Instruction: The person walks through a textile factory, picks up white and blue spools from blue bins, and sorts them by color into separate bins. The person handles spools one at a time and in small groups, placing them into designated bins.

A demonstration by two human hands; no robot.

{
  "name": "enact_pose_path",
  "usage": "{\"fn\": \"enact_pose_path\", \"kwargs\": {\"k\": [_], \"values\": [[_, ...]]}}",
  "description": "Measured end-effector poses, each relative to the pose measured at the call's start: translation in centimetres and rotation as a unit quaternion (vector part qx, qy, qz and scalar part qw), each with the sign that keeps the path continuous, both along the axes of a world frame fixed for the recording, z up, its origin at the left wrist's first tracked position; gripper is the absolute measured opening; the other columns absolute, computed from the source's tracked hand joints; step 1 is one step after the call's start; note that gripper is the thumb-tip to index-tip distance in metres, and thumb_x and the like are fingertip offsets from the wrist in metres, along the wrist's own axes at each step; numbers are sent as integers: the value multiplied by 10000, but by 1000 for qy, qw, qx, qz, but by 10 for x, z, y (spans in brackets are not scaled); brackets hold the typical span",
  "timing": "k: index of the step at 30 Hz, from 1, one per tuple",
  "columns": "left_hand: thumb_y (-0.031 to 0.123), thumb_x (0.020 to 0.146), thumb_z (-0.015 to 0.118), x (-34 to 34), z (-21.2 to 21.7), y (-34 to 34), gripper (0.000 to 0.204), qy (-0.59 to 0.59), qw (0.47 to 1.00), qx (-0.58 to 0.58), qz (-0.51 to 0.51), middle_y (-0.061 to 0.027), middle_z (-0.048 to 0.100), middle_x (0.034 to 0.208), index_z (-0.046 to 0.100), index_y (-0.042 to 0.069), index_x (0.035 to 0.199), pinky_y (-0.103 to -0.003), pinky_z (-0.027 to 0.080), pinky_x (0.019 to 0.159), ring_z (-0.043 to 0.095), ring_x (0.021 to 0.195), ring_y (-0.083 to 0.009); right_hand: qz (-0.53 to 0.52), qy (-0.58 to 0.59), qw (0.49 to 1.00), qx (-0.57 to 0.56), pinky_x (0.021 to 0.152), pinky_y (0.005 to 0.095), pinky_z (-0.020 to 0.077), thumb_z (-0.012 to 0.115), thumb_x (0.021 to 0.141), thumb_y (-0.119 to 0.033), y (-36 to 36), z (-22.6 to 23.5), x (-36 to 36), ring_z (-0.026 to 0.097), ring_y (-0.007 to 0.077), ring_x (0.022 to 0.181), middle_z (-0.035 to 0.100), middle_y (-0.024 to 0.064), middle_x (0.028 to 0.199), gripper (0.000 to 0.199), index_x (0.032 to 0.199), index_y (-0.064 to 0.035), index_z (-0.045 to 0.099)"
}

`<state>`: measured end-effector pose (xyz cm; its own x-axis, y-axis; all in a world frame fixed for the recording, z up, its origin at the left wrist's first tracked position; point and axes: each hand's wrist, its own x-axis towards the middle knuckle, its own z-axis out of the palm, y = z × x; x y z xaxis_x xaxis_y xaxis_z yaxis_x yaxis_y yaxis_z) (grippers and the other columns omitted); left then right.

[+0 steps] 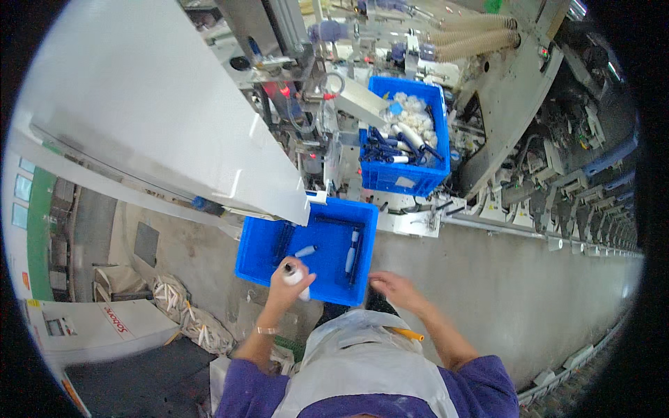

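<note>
A white yarn bobbin (293, 276) with a dark tube end is gripped in my left hand (282, 287), over the near left part of a blue crate (306, 285). Inside that crate lie a small bobbin with pale yarn (306, 251) near the middle and a longer pale bobbin (350, 252) along the right wall. Dark tubes line the crate's inner sides. My right hand (394, 287) is at the crate's near right corner, its fingers curled at the outer edge; the fingertips are partly hidden.
Beyond stands a second blue crate (397, 177) full of dark tubes, bobbins and white yarn waste. A large white machine panel (160, 104) juts over the first crate from the left. Sacks of white tubes (191, 313) lie at left. A machine row (550, 202) runs off right.
</note>
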<state>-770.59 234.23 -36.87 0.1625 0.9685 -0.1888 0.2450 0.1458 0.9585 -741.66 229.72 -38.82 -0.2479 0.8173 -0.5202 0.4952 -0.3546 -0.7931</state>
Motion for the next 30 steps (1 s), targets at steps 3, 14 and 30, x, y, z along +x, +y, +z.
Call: {"fn": "enact_pose_path", "kwargs": {"k": [3,14,30], "values": [[90,872,635,24,51,-47,147,-331,907,56,255,-55,542,762,490,67,875,-329,476,653,537,678,-157,135,128,963,194,974,401,437,556,909,-269,10,54,-85,514,312,1188,537,180,1281,479,1325,-44,477],[225,912,631,-121,104,-127,216,-459,675,255,519,-3,503,701,486,114,797,-289,460,646,492,647,-124,81,110,953,272,728,354,492,483,911,-193,33,-24,24,608,236,826,629,95,888,216,864,-67,653],[318,914,621,-47,111,-100,294,-564,673,147,456,-27,467,687,475,87,808,-306,443,607,459,635,-154,256,258,882,300,919,331,465,576,929,-211,3,80,-92,578,207,1070,599,106,1180,422,1309,-56,479]]}}
